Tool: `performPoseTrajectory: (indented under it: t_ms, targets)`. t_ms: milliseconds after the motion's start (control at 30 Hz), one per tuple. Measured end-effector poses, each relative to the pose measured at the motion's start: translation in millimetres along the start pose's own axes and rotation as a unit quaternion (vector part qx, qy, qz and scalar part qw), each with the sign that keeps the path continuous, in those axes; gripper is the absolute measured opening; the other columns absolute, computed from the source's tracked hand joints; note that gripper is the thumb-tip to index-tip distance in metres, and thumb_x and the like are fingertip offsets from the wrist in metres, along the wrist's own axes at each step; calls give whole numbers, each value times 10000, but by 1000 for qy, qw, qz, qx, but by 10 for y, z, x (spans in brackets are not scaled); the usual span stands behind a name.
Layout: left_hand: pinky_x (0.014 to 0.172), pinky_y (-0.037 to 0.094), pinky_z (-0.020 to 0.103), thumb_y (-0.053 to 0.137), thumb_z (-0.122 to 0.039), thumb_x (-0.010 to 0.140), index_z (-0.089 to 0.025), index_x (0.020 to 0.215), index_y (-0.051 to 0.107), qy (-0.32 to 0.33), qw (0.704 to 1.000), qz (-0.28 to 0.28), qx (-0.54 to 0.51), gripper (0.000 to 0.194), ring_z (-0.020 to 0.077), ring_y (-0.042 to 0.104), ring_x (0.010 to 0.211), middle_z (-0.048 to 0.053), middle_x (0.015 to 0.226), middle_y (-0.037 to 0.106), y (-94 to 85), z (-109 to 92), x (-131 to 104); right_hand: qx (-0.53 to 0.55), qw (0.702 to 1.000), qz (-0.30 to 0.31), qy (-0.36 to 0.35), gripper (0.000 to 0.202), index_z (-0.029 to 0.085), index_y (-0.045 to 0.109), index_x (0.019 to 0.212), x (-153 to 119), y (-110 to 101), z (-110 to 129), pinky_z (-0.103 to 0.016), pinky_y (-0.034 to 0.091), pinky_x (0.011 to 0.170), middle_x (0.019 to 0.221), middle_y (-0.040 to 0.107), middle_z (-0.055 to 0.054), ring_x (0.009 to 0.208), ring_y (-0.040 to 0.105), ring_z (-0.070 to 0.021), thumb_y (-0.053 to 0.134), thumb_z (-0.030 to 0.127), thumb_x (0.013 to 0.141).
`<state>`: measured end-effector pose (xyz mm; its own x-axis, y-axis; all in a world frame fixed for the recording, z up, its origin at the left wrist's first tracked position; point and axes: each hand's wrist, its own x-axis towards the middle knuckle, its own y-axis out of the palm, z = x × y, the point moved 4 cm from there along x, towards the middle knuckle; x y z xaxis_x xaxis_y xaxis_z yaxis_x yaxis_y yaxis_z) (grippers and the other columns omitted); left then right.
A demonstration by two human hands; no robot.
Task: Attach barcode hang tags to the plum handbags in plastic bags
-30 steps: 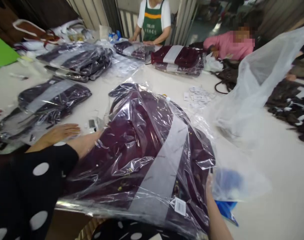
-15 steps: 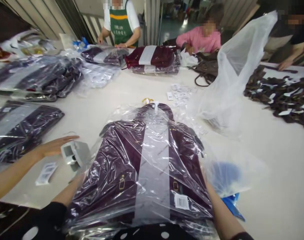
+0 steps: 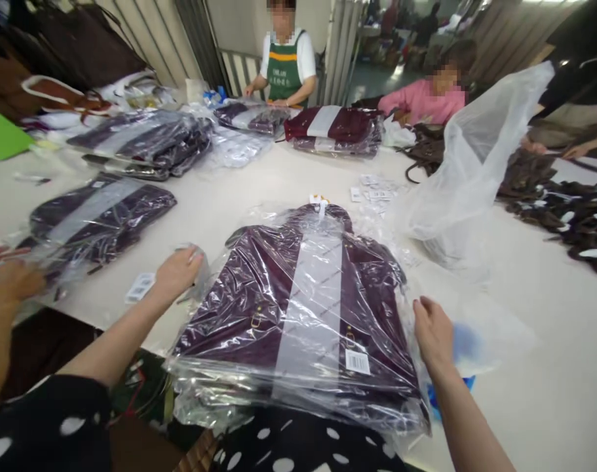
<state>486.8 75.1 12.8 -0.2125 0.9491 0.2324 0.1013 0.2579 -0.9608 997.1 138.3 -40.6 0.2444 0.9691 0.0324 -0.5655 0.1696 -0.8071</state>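
Observation:
A dark purple bag in clear plastic (image 3: 249, 321) lies flat in front of me, with a pale paper band (image 3: 312, 295) down its middle and a white barcode label (image 3: 358, 362) at lower right. My left hand (image 3: 179, 272) is closed on a grey dispenser (image 3: 200, 265), mostly hidden by the fingers, left of the bag. At the bag's right edge, my right hand (image 3: 433, 331) has curled fingers closed on the edge of the plastic.
Another person's hands (image 3: 13, 278) touch a wrapped bag (image 3: 101, 216) at left. More wrapped bags (image 3: 145, 137) lie behind it. A white label (image 3: 139, 288) is near my left wrist. Clear plastic (image 3: 465, 177) stands up at right. People work across the table (image 3: 548, 314).
My view has shifted left. My left hand has come up from beside the bag onto the grey dispenser. My right hand has come out from the bag's side. The other person's hand has moved left.

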Motion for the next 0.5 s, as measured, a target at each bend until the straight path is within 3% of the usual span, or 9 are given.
performPoseTrajectory:
  t_ms: [67, 100, 167, 267, 333, 400, 500]
  targets:
    - [1002, 306, 504, 310, -457, 888, -138, 1263, 449, 32, 999, 17, 35, 511, 313, 354, 1249, 115, 1349, 430, 42, -353, -283, -19, 984, -83, -155, 539, 80, 471, 1232, -279, -168, 435, -442, 330, 975, 1221, 499, -175, 1146, 441, -272, 306, 433, 859]
    - [1041, 234, 518, 343, -482, 870, -225, 1321, 384, 56, 996, 32, 60, 521, 317, 232, 1319, 78, 1436, 313, 107, -527, -468, -43, 967, -75, -239, 516, 106, 439, 1271, -456, -132, 619, -446, 280, 1014, 1293, 444, -155, 1211, 379, -261, 312, 413, 876]
    - [1032, 183, 572, 381, -505, 847, -307, 1339, 348, 59, 992, 66, 89, 532, 343, 169, 1339, 62, 1460, 266, 313, -754, -859, -131, 929, 2, -347, 494, 150, 415, 1308, -809, 140, 793, -493, 184, 1047, 1385, 336, -137, 1294, 248, -281, 360, 399, 884]
    - [1017, 217, 544, 356, -465, 868, -320, 1359, 303, 28, 990, 103, 90, 515, 331, 138, 1350, 77, 1469, 239, 684, -771, -1287, -249, 890, 83, -371, 525, 127, 385, 1336, -1157, 670, 650, -555, 124, 1033, 1406, 280, -180, 1316, 161, -331, 397, 393, 884]
    - [1017, 231, 521, 332, -472, 874, -328, 1368, 273, 24, 991, 105, 78, 519, 314, 122, 1356, 66, 1480, 211, 845, -665, -1358, -291, 882, 93, -358, 568, 113, 338, 1363, -1219, 910, 510, -562, 106, 1030, 1410, 258, -199, 1319, 138, -344, 402, 413, 885]
    - [1016, 241, 509, 316, -474, 879, -326, 1363, 286, 22, 993, 95, 69, 507, 302, 137, 1355, 58, 1480, 214, 875, -586, -1284, -308, 877, 83, -359, 592, 115, 312, 1377, -1190, 1007, 451, -556, 99, 1033, 1411, 254, -202, 1316, 140, -350, 401, 435, 887]
    - [1023, 224, 521, 345, -454, 876, -274, 1317, 390, -4, 995, 73, 66, 478, 305, 212, 1328, 75, 1438, 314, 656, -691, -1201, -305, 870, 72, -379, 577, 107, 316, 1373, -1136, 930, 438, -557, 134, 1022, 1385, 298, -207, 1293, 193, -363, 374, 427, 897]
